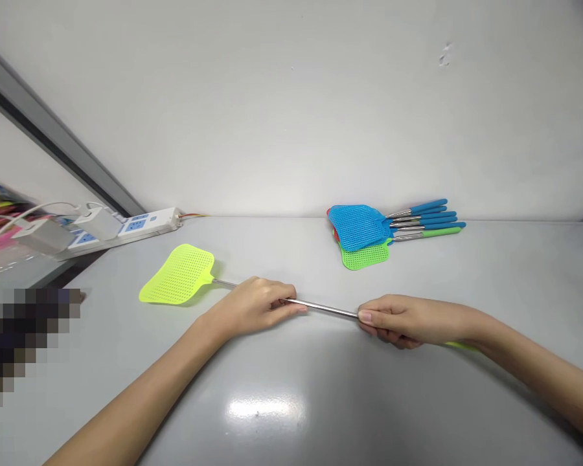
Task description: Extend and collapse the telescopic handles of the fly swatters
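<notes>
A yellow fly swatter (179, 275) lies across the middle of the view, its perforated head to the left and its metal rod drawn out long. My left hand (262, 304) is closed around the rod not far from the head. Further right, my right hand (398, 320) grips the same swatter with thumb and fingers pressed together. Bare rod shows between the two hands. A bit of the yellow handle peeks out beneath my right wrist; the rest of it is hidden by that hand and forearm.
Against the wall lies a stack of fly swatters, with a blue head (357, 226) on top and a green one (366, 255) below. A white power strip (150, 221) with plugged-in adapters stands at the left edge. Colourful items (0, 220) are blurred beyond it.
</notes>
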Demonstrator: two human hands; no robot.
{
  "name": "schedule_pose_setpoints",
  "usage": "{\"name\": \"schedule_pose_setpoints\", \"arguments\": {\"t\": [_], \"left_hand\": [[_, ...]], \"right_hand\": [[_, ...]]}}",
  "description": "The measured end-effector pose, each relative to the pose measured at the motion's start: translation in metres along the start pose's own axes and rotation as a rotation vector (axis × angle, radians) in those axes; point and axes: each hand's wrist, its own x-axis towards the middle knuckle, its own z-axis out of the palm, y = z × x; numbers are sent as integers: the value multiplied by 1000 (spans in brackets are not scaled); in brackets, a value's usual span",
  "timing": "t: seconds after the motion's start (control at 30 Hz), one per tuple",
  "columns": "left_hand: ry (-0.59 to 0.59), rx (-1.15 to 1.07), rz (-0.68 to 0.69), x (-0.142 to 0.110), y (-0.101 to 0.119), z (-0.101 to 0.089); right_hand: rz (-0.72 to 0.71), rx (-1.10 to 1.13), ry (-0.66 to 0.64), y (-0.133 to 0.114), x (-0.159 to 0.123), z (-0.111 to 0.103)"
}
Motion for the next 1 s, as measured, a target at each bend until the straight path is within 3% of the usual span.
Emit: {"name": "schedule_pose_setpoints", "arguments": {"t": [1.0], "left_hand": [[32,14,-97,-5,-10,-7]], "right_hand": [[15,-98,4,-1,-7,-18]]}}
